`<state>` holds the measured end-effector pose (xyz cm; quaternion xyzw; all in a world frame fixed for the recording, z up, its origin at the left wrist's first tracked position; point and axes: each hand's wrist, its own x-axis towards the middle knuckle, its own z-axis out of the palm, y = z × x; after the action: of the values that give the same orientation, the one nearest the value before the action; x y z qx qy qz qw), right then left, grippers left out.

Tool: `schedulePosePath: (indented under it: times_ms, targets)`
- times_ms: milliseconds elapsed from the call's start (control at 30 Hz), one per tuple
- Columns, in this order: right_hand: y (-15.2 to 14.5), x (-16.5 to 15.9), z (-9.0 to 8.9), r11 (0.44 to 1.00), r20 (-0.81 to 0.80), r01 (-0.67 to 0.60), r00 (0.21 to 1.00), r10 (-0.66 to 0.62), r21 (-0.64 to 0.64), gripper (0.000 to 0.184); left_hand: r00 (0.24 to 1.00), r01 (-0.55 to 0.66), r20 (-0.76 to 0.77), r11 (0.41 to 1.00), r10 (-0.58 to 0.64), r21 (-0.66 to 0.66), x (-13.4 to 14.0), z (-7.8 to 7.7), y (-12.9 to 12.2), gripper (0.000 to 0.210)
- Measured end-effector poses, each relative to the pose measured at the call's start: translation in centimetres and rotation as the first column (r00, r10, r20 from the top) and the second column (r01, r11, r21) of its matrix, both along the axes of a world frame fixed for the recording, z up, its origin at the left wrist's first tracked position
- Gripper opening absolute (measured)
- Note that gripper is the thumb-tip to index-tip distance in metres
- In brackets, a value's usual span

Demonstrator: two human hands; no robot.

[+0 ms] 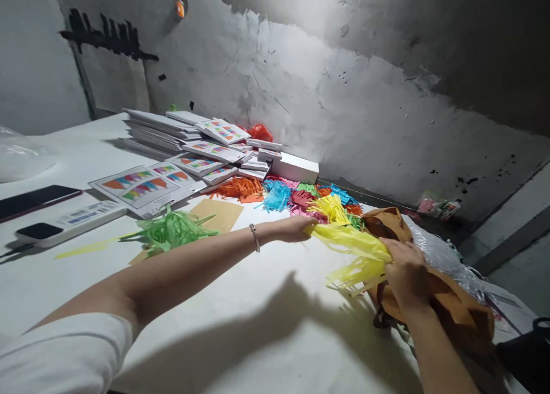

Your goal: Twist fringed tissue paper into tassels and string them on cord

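Observation:
A yellow tissue-paper tassel (pixel 358 240) is stretched between my two hands above the white table. My left hand (pixel 297 229) pinches its left end, while my right hand (pixel 406 262) is closed around the gathered right part. Yellow fringe strips hang down just left of my right hand. Behind the held tassel lies a pile of fringed paper in several colours, with blue fringe (pixel 277 195), orange fringe (pixel 243 188) and more yellow fringe (pixel 330 208). Green shredded fringe (pixel 172 231) lies by my left forearm, partly over a tan paper sheet (pixel 223 213).
Stacks of white printed packets (pixel 158 130) stand at the back left, beside a white box (pixel 296 168). A printed sheet (pixel 141 188), a dark phone (pixel 38 202) and a white device (pixel 71 222) lie left. A brown bag (pixel 459 302) and clear plastic (pixel 438 251) are at right.

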<state>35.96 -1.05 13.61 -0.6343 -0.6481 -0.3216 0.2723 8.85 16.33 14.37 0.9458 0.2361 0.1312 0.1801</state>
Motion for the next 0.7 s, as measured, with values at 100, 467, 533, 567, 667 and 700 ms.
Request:
schedulePosePath:
  times_ms: [100,467,533,567,667,700]
  targets:
    - [-2.3,-1.7,0.7,0.996,0.169,-0.026,0.985,0.011,0.089,0.048,0.998,0.02,0.053,0.995,-0.025,0.101,-2.6,1.3,-0.4,0.052]
    - [-3.1,-15.3,-19.0,0.923,0.002,-0.311,0.948,0.32,-0.226,0.074,0.967,-0.024,-0.251,0.996,0.046,0.088,-17.8,-6.7,-7.8,0.097]
    - [-3.3,-15.5,-19.3,0.915,-0.047,-0.33,0.943,0.329,-0.23,0.078,0.973,0.12,-0.202,0.993,-0.116,0.008,-16.3,-6.5,-10.9,0.09]
    - [-3.5,-15.4,-19.2,0.903,-0.048,-0.358,0.933,0.357,-0.239,0.078,0.975,0.159,-0.154,0.987,-0.159,-0.008,-15.1,-6.6,-12.1,0.083]
    - [-4.2,-15.1,-18.8,0.865,-0.014,-0.442,0.892,0.452,-0.236,0.069,0.983,0.166,-0.079,0.986,-0.167,-0.017,-11.4,-8.3,-14.2,0.064]
    - [-4.4,-15.1,-18.8,0.857,-0.019,-0.463,0.882,0.472,-0.226,0.063,0.987,0.138,-0.078,0.99,-0.138,-0.004,-10.6,-9.1,-14.4,0.053]
